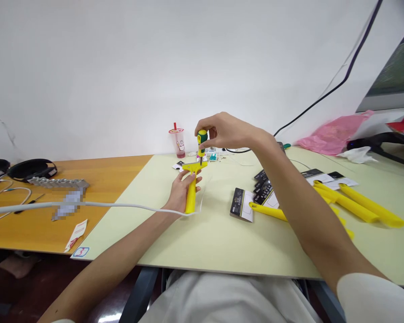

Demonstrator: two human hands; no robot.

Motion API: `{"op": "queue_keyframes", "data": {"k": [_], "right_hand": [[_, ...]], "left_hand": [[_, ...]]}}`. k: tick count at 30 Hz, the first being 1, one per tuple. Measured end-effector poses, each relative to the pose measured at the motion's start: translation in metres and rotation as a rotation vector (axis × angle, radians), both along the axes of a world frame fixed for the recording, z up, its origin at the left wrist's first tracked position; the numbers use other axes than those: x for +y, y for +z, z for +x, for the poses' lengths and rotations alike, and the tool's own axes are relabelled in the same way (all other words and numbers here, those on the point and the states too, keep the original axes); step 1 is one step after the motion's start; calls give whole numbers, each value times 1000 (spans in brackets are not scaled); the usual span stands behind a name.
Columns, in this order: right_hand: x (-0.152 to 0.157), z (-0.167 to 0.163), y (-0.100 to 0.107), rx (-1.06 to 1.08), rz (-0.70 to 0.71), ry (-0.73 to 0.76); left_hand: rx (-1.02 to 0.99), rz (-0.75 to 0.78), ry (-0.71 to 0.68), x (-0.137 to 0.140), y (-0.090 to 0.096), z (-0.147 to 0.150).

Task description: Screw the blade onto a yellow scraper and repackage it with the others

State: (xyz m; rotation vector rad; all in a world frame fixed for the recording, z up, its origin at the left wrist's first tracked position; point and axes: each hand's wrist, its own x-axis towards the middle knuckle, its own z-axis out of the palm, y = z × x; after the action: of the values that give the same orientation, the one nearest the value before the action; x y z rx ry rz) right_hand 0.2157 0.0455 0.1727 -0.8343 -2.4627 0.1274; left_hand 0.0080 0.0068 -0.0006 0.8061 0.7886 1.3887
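Observation:
My left hand (182, 192) is closed round the yellow handle of a T-shaped scraper (191, 197), whose wide head points away from me. From above, my right hand (218, 130) grips a short green and yellow screwdriver (202, 142) that stands upright. Its shaft reaches down to the right end of the scraper head; the exact spot where the tip meets it is too small to make out. To the right, under my right forearm, lies another yellow scraper (267, 210) with a black and white card (242, 204) at its handle end.
More yellow scrapers (373, 206) lie at the right. A plastic cup with a red straw (178, 142) stands by the wall. A white cable (121, 205) crosses in front of my left forearm. Headphones (32, 170) rest on the wooden table; a pink bag (333, 134) lies back right.

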Motion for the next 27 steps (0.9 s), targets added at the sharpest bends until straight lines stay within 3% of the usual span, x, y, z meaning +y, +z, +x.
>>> {"op": "queue_keyframes", "data": {"k": [10,20,27], "right_hand": [[-4,4,3,14,-55,-9],[-5,3,4,2,-31,24],[0,7,3,8,-3,39]], "left_hand": [[108,119,2,1,-9,1],[88,43,43,2,-3,0],[130,88,67,2,-2,0]]}}
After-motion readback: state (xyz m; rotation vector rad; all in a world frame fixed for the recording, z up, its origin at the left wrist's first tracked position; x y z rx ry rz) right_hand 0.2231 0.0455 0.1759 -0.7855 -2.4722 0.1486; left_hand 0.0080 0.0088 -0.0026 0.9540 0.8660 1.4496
